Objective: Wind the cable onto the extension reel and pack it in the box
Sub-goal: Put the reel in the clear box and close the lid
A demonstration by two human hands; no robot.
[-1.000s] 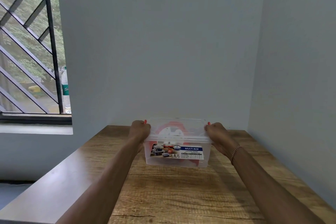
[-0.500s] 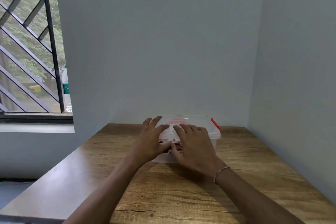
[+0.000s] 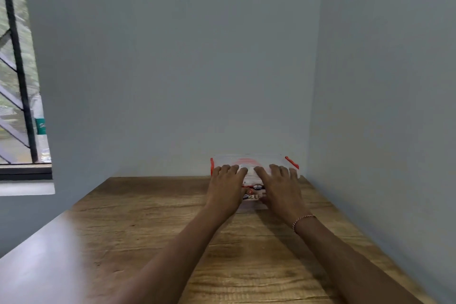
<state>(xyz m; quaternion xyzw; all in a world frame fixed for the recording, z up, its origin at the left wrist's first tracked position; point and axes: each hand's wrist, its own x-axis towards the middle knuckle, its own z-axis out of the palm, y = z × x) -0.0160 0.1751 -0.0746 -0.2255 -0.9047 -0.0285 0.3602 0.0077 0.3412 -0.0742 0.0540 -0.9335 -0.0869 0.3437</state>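
At the far left a barred window (image 3: 17, 69) shows greenery outside, with a clear bottle (image 3: 42, 138) bearing a green label standing on its sill. The wooden worktop (image 3: 138, 229) runs from there to the right wall. The left hand (image 3: 227, 186) lies flat with straight fingers spread over the left part of the lid of the clear plastic box (image 3: 254, 161), pressing on it rather than gripping. The box sits at the far right corner of the worktop, close to the back wall, with 2 red latches at its ends and a printed label on its near side. A red and white shape inside it is too blurred to identify. The right hand (image 3: 281, 187), a thin bracelet (image 3: 302, 219) at its wrist, rests likewise flat and released on the right part of the lid
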